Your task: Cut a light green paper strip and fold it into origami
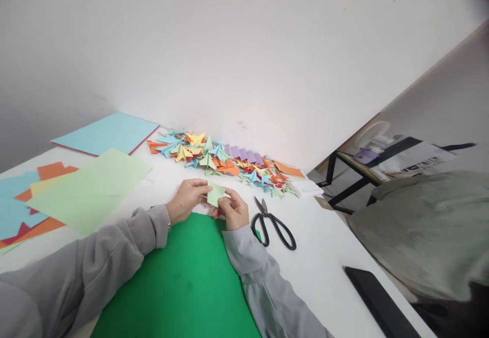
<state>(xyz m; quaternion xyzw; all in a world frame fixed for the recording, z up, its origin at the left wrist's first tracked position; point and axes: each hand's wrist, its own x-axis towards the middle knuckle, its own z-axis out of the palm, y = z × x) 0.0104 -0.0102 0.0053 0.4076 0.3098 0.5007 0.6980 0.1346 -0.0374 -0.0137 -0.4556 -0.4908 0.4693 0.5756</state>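
Note:
A small piece of light green paper [215, 193] is held up between my two hands, above the far edge of a large green sheet [194, 271]. My left hand [187, 200] pinches its left edge between thumb and fingers. On the other side, my right hand [234, 209] grips the right edge, with the thumb in front. Black-handled scissors [272, 223] lie just right of my right hand, blades slightly apart and pointing away. Beyond my hands, a long heap of folded paper shapes [208, 160] in several colours runs along the wall.
Larger coloured sheets [91, 187] and offcuts overlap on the left of the white table [313, 246]. A light blue sheet [107, 131] lies at the back left. A dark flat object [376, 302] rests near the right edge. Beyond it are a grey-green cloth-covered shape [424, 226] and a black-framed shelf [353, 167].

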